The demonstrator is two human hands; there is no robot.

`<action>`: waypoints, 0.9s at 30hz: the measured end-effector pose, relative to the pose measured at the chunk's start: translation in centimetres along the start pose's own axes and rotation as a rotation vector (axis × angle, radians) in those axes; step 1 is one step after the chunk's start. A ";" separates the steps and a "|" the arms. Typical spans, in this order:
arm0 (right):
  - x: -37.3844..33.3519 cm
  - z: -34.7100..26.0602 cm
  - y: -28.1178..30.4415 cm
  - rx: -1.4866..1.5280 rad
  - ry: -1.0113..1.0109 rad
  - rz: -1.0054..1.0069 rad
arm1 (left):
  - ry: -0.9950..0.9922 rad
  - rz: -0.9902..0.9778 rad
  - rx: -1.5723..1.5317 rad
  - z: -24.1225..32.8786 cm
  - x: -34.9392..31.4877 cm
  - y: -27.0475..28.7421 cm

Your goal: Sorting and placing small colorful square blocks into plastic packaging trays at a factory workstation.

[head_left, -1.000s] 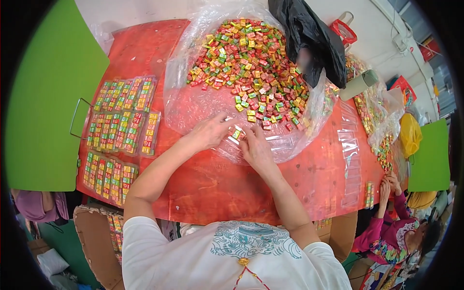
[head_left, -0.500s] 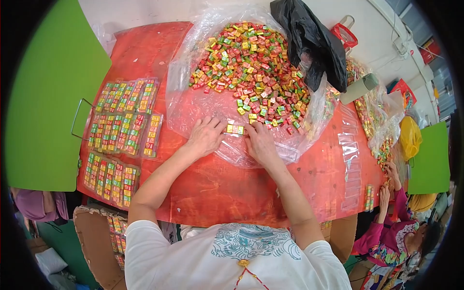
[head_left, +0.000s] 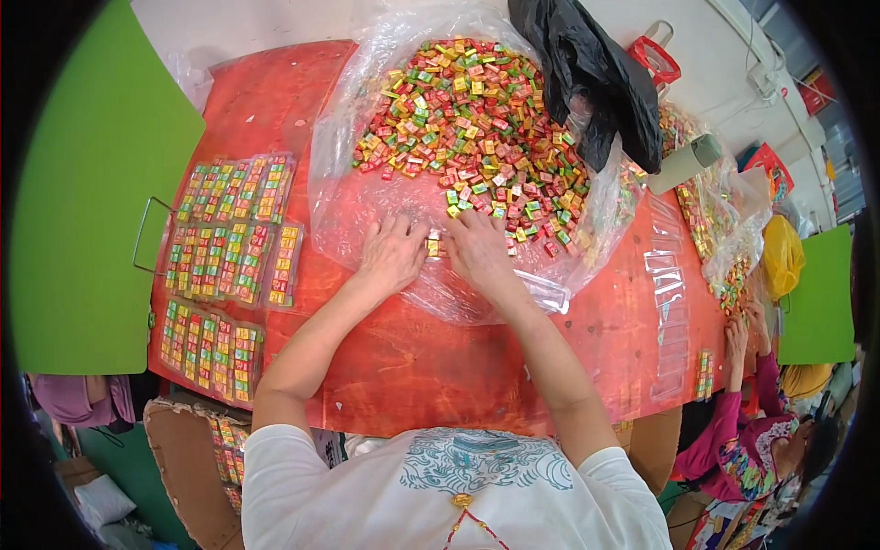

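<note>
On a clear plastic sheet (head_left: 362, 197), a short row of small wrapped candies (head_left: 434, 246) lies between my two hands. My left hand (head_left: 394, 254) presses its curled fingers against the left end of the row. From the right, my right hand (head_left: 479, 258) reaches over the row and hides part of it, its fingers drawn together on the candies. Just beyond my fingers spreads a big loose heap of red, yellow and green candies (head_left: 477, 119). A clear plastic tray (head_left: 544, 291) sticks out below my right wrist.
Filled candy trays (head_left: 220, 261) lie in rows at the left, beside a green panel (head_left: 92, 202). Stacked clear trays (head_left: 667, 302) stand at the right. A black bag (head_left: 596, 82) covers the heap's far right. A co-worker's hands (head_left: 744, 330) handle candies at the far right.
My right hand has slid left and forward over the row, so fewer of its candies show. The clear tray below my right wrist shows more plainly. My left hand has hardly moved.
</note>
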State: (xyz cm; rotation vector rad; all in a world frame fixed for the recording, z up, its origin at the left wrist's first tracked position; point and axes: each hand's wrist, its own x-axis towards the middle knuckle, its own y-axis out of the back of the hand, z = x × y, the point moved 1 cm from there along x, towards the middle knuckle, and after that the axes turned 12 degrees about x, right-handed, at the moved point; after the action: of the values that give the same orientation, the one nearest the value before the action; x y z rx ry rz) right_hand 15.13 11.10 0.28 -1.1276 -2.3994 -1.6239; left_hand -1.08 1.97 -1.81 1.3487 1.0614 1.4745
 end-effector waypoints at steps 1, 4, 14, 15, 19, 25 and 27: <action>0.6 0.0 -0.5 -0.047 0.015 -0.036 | -0.009 0.020 0.001 0.1 -0.3 -0.2; 1.9 -0.1 -1.6 -0.118 -0.031 -0.190 | -0.023 0.041 0.008 0.2 -1.2 0.1; 3.2 3.6 -0.3 0.068 -0.176 -0.057 | 0.022 -0.017 -0.028 0.3 -2.1 1.2; 2.7 3.9 1.0 0.171 -0.191 0.079 | 0.022 -0.016 -0.032 0.4 -2.1 1.3; -0.2 4.1 3.5 0.292 -0.299 0.180 | -0.120 0.044 -0.052 1.5 -1.6 1.4; -3.8 2.6 1.9 0.139 -0.277 0.143 | -0.301 -0.018 -0.082 4.0 0.1 0.1; -4.3 2.1 1.2 0.016 -0.216 0.113 | -0.282 -0.057 -0.102 3.9 0.1 -0.8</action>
State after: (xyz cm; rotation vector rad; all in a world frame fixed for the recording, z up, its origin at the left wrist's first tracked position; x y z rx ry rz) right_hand 19.73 10.70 -1.49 -1.4760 -2.4139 -1.5172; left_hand 2.82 2.44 -2.30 1.3934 0.8258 1.2363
